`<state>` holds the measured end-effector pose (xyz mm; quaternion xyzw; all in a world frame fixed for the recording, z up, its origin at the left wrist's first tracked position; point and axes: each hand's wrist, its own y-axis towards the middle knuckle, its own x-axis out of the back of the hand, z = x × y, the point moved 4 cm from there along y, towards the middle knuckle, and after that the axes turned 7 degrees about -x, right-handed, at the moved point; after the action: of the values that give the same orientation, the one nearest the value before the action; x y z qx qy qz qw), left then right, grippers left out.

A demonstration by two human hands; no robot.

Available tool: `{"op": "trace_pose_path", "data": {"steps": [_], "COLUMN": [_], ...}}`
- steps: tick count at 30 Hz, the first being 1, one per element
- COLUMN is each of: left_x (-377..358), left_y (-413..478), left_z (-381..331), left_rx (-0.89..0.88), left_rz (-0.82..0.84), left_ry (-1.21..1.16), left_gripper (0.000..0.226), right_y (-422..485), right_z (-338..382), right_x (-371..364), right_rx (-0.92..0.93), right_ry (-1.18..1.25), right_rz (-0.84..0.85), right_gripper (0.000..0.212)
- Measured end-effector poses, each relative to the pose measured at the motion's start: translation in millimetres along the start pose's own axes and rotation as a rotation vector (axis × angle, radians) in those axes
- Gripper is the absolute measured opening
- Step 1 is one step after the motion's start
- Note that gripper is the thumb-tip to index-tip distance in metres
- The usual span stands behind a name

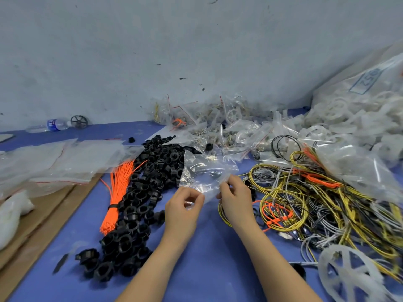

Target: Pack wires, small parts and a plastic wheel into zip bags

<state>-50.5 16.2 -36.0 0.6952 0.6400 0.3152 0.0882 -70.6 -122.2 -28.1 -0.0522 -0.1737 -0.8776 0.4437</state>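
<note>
The blue worktop point(207, 269) carried, along its right edge, a tangle of yellow, grey and black wires point(327, 203), and down its middle a heap of black plastic rings point(141, 192). A white plastic wheel point(349, 277) lay at the near right corner. A bundle of orange wires point(115, 192) lay just left of the rings. Above the worktop's centre, a clear zip bag point(207, 171) was held up, its lower edge pinched by the left hand point(183, 205) and by the right hand point(235, 197), each with thumb and fingers curled on the plastic.
</note>
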Motion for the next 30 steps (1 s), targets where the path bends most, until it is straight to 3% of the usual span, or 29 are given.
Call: {"op": "trace_pose_path", "data": {"steps": [7, 13, 18, 23, 27, 30], "left_x": [4.7, 4.5, 15.8, 8.2, -2.3, -0.8], "left_y": [-2.0, -0.8, 1.6, -1.2, -3.5, -3.9], "left_z": [-1.2, 1.6, 17.0, 10.4, 10.8, 8.0], "left_rx": [0.006, 0.05, 0.207, 0.145, 0.062, 0.013], "left_rz": [-0.112, -0.198, -0.314, -0.193, 0.002, -0.003], "left_ry": [-0.052, -0.079, -0.172, -0.152, 0.078, 0.163], "left_gripper": [0.02, 0.024, 0.021, 0.014, 0.026, 0.033], "right_y": [-1.8, -3.9, 0.8, 3.1, 7.1, 2.7], "right_z": [3.0, 2.9, -4.2, -8.4, -15.7, -6.8], "right_x": [-4.1, -6.1, 3.8, 3.8, 8.1, 17.1], "right_rx": [0.059, 0.061, 0.033, -0.019, -0.144, -0.054], "right_ry": [-0.026, -0.002, -0.011, 0.043, 0.124, -0.002], "right_rz": [0.014, 0.021, -0.017, -0.048, -0.135, -0.256], "right_gripper": [0.031, 0.025, 0.026, 0.023, 0.021, 0.018]}}
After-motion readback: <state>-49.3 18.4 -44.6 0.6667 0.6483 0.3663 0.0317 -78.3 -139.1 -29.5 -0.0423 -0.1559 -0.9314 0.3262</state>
